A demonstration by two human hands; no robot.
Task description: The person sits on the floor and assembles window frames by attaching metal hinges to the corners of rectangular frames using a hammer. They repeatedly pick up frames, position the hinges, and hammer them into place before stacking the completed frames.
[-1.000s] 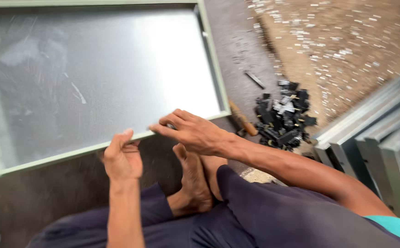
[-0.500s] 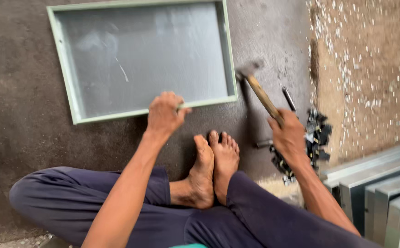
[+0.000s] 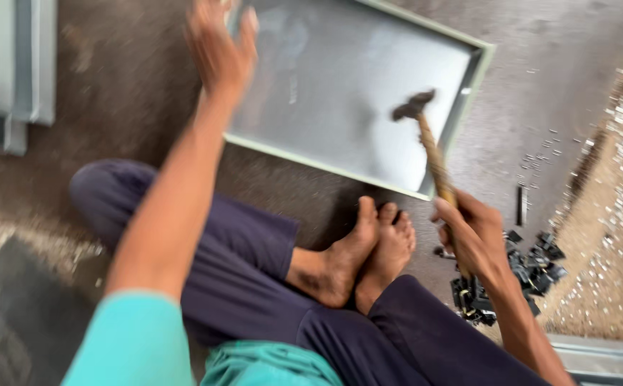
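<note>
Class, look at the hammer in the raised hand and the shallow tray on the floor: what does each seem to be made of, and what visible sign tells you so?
Hammer: the handle looks like bare wood, tan and matte; the head is dark, probably steel, though blurred. Tray: seemingly sheet metal, grey with a dull sheen, and a folded rim that looks painted pale green.

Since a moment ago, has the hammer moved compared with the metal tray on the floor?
Yes. The hammer, gripped in the right hand, was raised beside the tray before; now its head hangs over the tray's inside, near the right rim.
</note>
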